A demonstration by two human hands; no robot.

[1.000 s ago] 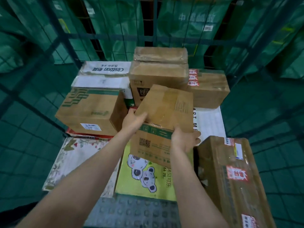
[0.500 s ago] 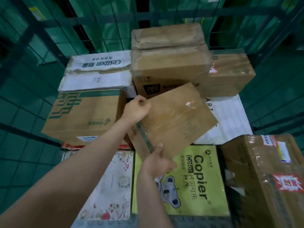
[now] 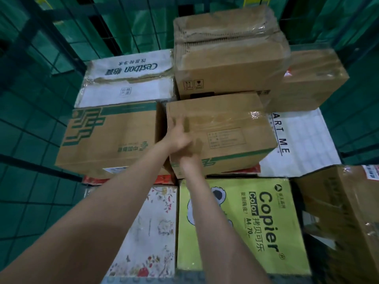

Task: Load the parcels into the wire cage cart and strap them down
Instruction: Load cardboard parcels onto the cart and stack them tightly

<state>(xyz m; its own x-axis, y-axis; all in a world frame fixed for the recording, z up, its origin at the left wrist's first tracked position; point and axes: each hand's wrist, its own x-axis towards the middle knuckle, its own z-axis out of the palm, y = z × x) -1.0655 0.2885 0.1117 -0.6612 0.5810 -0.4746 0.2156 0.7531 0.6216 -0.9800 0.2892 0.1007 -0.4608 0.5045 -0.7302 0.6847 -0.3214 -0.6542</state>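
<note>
Cardboard parcel [image 3: 225,128] lies flat, long axis running left-right.

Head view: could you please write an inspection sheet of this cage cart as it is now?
Surface: cart floor is almost fully covered by parcels.
Job's things: small brown box lies flat on the stack, beside the green-printed carton and in front of the tall taped carton; straps, nothing seen.
Clutter: nothing seen.
Hands: left hand rests open on the small brown box; right hand is at its near corner, grip unclear.
Cables: nothing seen.
Surroundings: wire cage walls, green sacks behind.
</note>
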